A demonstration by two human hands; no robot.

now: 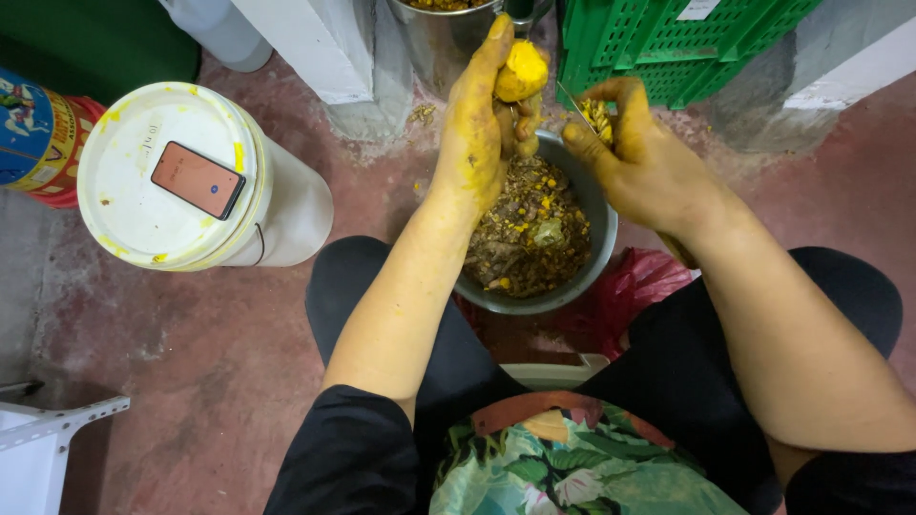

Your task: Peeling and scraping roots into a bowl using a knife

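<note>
My left hand (477, 124), stained yellow, holds a peeled yellow root piece (520, 72) above the far rim of a grey metal bowl (596, 215). My right hand (634, 153), also stained yellow, grips a small knife (584, 113) whose thin blade points toward the root, with yellow scraps on the fingers. The bowl sits on the floor between my knees and is filled with brown and yellow peelings (530, 229).
A white lidded bucket (143, 181) with a phone (197, 179) on top stands at left, beside a colourful tin (38, 133). A metal pot (448, 29) and green plastic crate (668, 43) are ahead. A red plastic bag (639, 281) lies under the bowl.
</note>
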